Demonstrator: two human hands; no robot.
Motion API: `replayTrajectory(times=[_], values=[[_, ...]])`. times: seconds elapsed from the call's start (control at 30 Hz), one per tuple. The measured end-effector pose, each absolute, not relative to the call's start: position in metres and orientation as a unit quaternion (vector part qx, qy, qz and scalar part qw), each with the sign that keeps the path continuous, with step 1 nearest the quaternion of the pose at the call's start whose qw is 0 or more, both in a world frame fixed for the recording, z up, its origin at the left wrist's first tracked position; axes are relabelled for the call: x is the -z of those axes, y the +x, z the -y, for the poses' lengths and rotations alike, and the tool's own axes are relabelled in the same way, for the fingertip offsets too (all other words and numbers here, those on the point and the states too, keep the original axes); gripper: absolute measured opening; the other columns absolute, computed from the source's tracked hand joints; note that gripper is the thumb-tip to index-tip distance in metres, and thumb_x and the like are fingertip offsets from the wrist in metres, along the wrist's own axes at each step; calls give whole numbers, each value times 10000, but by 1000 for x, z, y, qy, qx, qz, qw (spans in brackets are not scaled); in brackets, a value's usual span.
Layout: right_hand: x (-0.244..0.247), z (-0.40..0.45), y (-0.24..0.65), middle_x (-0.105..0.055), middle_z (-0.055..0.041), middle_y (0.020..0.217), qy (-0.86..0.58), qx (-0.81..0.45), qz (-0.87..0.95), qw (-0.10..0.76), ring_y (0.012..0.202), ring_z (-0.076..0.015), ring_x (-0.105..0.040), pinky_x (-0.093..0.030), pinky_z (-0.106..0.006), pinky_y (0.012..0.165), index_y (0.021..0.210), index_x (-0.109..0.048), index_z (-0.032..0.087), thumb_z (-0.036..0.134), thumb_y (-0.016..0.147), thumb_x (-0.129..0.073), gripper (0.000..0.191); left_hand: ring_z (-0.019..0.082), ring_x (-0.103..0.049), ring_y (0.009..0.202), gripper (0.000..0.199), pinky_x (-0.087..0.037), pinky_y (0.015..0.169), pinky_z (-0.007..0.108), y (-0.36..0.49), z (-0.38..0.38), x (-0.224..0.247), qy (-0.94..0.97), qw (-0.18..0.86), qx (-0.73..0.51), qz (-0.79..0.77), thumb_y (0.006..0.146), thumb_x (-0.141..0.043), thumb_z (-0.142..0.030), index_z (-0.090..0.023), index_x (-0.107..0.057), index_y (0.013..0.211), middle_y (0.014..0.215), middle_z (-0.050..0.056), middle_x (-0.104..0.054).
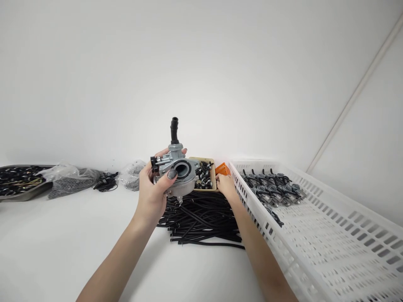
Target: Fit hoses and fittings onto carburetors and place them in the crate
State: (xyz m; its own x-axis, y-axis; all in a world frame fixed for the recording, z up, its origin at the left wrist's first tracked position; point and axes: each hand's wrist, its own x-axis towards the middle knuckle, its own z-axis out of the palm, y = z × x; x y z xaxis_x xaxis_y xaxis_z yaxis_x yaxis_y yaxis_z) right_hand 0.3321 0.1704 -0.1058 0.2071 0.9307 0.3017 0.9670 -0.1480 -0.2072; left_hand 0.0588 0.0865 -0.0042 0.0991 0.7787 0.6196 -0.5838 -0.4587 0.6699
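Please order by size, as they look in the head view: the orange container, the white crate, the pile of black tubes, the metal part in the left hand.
1. White crate
2. Pile of black tubes
3. Metal part, perhaps enlarged by nearness
4. Orange container, partly behind the right hand

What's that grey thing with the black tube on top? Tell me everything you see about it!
The grey part looks like metal. A slightly bent black tube stands up from its top, and a black knob sticks out at its left in the picture. In front is a round hole with a dark ring. Its bottom is rounded, with a little spout underneath. The left hand holds it up, thumb across its front.
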Motion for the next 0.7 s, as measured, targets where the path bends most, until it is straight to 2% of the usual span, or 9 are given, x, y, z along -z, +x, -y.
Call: replayTrajectory(times=[0.17,0.27,0.37,0.47,0.53,0.6,0.7], values=[[100,-166,319,-757,-116,1116,-738,10,649,182,1130,-272,-682,-414,-508,1108,1088,-737,133,205,968,-636,173,360,-719,1114,670,-658,847,444,55,-84,0,524,502,-682,-96,665,-904,-519,-182,-726,1216,1274,154,-734],[94,-161,304,-740,-126,1188,-681,-38,708,186,1171,-275,-658,-430,-404,1072,998,-788,170,230,916,-700,134,348,-728,1070,664,-671,756,411,54,-84,1,528,499,-681,-94,661,-903,-530,-184,-729,1200,1261,150,-738],[92,-156,292,-776,-43,1021,-599,-126,774,162,981,-200,-707,-500,-258,877,871,-809,220,279,819,-811,79,345,-725,1097,663,-671,788,404,55,-84,1,529,504,-677,-92,673,-904,-509,-179,-720,1218,1261,154,-741],[93,-154,286,-751,-1,784,-565,-176,791,155,730,-155,-685,-482,-225,678,759,-785,200,149,749,-818,62,343,-725,1117,669,-655,878,422,55,-84,1,529,507,-674,-93,675,-906,-496,-174,-716,1229,1269,157,-741],[92,-153,286,-727,-5,734,-570,-168,782,187,687,-153,-660,-462,-233,649,698,-745,179,73,729,-784,117,355,-719,1134,680,-648,901,441,55,-83,0,530,508,-673,-95,675,-904,-498,-174,-710,1241,1282,163,-736],[86,-151,290,-724,-14,752,-582,-140,763,246,713,-162,-659,-464,-248,674,700,-712,178,73,753,-749,123,371,-711,1155,691,-643,911,457,55,-83,0,531,509,-671,-98,675,-902,-507,-176,-703,1248,1298,172,-728],[68,-141,302,-738,-32,865,-599,-77,705,372,779,-176,-670,-486,-276,724,888,-687,196,175,874,-652,43,387,-701,1174,703,-636,926,473,54,-84,1,534,505,-670,-102,661,-906,-523,-181,-702,1240,1301,176,-726]])
